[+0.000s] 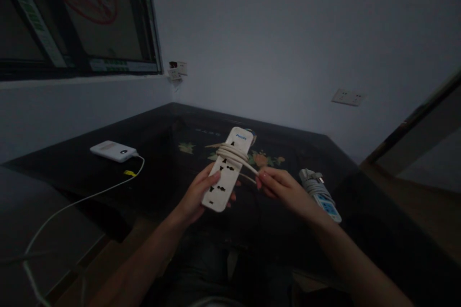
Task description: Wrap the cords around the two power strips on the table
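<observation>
A white power strip (225, 177) with a blue PHILIPS mark is tilted above the dark table, its upper end pointing away from me. Several turns of its white cord (232, 153) wrap around the strip's upper half. My left hand (200, 192) is closed round the lower left side, thumb on the front and fingertips showing past the right edge. Just right of the strip, my right hand (277, 184) pinches the cord between thumb and fingers, and the stretch leading to the wraps looks taut. Part of the cord behind the strip is hidden.
On the black table (154, 129) with a flower pattern, a second power strip (320, 196) wrapped in grey cord lies at right. A white power bank (113, 151) with a white cable (81, 200) lies at left. Wall sockets (347, 97) are on the wall behind.
</observation>
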The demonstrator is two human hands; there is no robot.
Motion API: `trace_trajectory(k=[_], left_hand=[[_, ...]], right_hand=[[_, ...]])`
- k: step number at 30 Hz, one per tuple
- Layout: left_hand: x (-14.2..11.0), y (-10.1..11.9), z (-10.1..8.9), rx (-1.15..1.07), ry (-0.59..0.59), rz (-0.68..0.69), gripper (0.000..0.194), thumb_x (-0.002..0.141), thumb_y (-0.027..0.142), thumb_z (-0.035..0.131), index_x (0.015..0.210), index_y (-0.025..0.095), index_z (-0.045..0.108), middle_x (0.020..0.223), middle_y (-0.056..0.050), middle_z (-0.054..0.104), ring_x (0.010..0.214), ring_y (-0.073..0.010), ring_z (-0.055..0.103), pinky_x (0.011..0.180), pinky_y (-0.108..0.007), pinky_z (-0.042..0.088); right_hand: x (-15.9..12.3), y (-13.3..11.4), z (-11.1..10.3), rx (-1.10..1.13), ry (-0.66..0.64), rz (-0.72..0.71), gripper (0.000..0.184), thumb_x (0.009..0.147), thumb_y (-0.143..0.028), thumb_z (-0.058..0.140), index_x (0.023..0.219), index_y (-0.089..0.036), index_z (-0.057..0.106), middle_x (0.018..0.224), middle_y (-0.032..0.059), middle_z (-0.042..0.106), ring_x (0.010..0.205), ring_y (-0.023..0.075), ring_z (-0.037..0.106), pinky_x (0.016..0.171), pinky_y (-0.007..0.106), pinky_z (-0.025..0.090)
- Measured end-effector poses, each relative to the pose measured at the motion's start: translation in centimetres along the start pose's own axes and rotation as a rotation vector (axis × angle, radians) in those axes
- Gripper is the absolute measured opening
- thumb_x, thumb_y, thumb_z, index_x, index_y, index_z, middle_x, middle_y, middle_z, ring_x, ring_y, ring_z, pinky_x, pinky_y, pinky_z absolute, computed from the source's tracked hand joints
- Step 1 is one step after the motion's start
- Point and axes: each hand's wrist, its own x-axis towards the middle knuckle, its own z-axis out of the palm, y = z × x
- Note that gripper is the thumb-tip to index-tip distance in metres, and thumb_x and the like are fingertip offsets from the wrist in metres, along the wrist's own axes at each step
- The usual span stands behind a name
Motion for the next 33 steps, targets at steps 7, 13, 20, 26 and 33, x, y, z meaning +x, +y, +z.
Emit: trace_trajectory(k=[7,13,20,26,33], left_hand=[[-0.5,-0.9,0.9,-0.174,-0.096,-0.074,0.032,0.09,0.032,0.051,0.114,0.012,0.049,0.09,-0.016,0.07,0.061,-0.0217,0.068,0.047,-0.029,0.056],[-0.8,-1.0,2.4,-0.275,-0.172,-0.098,0.032,0.09,0.032,0.051,0.115,0.012,0.05,0.088,-0.016,0.071,0.062,-0.0219,0.069,0.047,-0.029,0.056],[-1.1,-1.5,3.6,-0.426,-0.248,-0.141,0.033,0.091,0.036,0.047,0.111,0.011,0.055,0.089,-0.016,0.07,0.061,-0.0218,0.068,0.046,-0.028,0.054],[-1.0,-2.1,4.8,-0.633,-0.373,-0.314,0.04,0.087,0.041,0.053,0.112,0.01,0.056,0.092,-0.012,0.066,0.058,-0.0158,0.062,0.045,-0.024,0.049],[-1.1,-1.8,4.3,-0.694,-0.588,-0.378,0.041,0.088,0.048,0.044,0.105,0.012,0.055,0.081,-0.006,0.06,0.049,-0.0112,0.053,0.039,-0.02,0.039]], right_hand=[[-2.2,2.9,1.2,0.223,0.057,0.067,0.041,0.087,-0.056,0.05,0.072,-0.018,0.056,0.057,-0.0044,0.041,0.051,0.0093,0.033,0.047,0.022,0.023],[-3.1,3.0,1.9,0.148,0.284,0.02,0.042,0.083,-0.058,0.054,0.07,-0.018,0.057,0.059,-0.0021,0.045,0.051,0.0107,0.038,0.047,0.023,0.029],[-4.0,3.3,3.3,0.079,0.515,-0.044,0.036,0.084,-0.052,0.053,0.07,-0.02,0.061,0.055,-0.0012,0.047,0.05,0.0131,0.041,0.047,0.025,0.03],[-3.3,3.9,4.6,0.193,0.697,-0.076,0.045,0.08,-0.063,0.053,0.067,-0.021,0.056,0.057,0.0,0.051,0.048,0.0127,0.042,0.045,0.024,0.032],[-3.6,6.5,4.8,0.22,0.258,-0.165,0.069,0.08,-0.078,0.03,0.052,-0.019,0.054,0.044,0.0,0.043,0.04,0.0123,0.036,0.043,0.026,0.028]])
